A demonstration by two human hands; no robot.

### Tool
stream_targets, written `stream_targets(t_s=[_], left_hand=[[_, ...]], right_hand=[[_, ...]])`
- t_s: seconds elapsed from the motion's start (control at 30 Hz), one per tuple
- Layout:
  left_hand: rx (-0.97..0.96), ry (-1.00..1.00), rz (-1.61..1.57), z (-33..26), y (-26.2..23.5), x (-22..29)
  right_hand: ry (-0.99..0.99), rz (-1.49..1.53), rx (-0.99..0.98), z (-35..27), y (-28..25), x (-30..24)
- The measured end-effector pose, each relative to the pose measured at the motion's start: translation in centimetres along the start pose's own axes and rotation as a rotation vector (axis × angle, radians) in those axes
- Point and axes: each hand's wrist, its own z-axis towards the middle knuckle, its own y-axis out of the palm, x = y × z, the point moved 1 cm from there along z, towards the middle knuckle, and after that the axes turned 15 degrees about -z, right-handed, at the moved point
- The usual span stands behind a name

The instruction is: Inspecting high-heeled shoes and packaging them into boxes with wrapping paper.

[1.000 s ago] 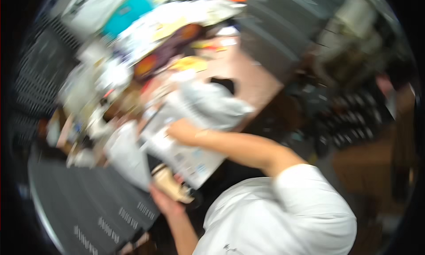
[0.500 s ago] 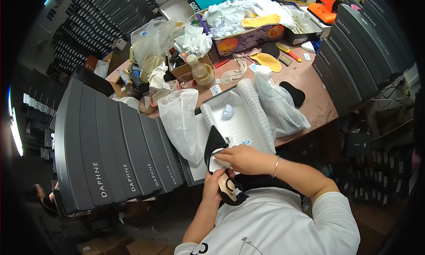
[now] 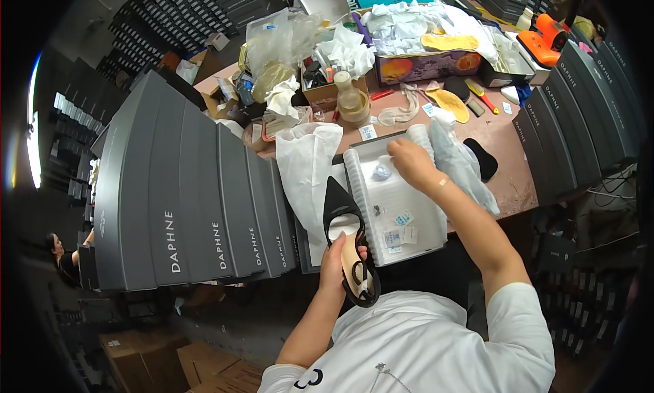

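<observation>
My left hand (image 3: 335,263) grips a black pointed-toe shoe (image 3: 338,201) by its middle, toe pointing away from me. Its insole is beige, a strap lies looped at the heel, and white stuffing (image 3: 345,224) shows in the opening. Over the far end of an open shoe box (image 3: 390,258), my right hand (image 3: 411,162) is closed with its fingers bent down; anything inside them is hidden. Just beside it, a crumpled paper ball (image 3: 381,172) rests on the box's white lining (image 3: 412,201). Small sachets (image 3: 405,218) lie at the near end.
A white cloth bag (image 3: 306,151) lies left of the box, a filled one (image 3: 458,162) right. Dark shoe boxes (image 3: 194,202) stand in a row at left, more (image 3: 575,113) at right. Behind are a glue bottle (image 3: 352,101), a brush (image 3: 482,96) and a paper-filled carton (image 3: 429,67).
My right hand has left the shoe and moved away to the box's far end. My left hand still holds the shoe, now more fully in sight. The view has shifted.
</observation>
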Motion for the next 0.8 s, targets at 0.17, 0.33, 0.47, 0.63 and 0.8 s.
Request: stream_targets(t_s=[0.17, 0.33, 0.47, 0.63, 0.8], left_hand=[[-0.197, 0.003, -0.169, -0.9, 2.3, -0.1], [-0.275, 0.098, -0.118, -1.3, 1.9, -2.7], [-0.082, 0.234, -0.107, -2.2, 2.8, -4.1], [-0.061, 0.037, -0.150, -1.0, 0.1, -1.0], [-0.036, 0.108, -0.097, -0.5, 0.5, 0.0]], right_hand=[[0.072, 0.782, 0.097, -6.7, -7.4, -7.9], [-0.090, 0.250, 0.286, -7.8, -2.4, -11.5], [-0.042, 0.250, 0.156, -5.9, -1.5, -12.5], [-0.181, 0.396, -0.291, -2.5, 0.4, -3.8], [-0.155, -0.260, -0.294, -1.4, 8.2, 2.2]])
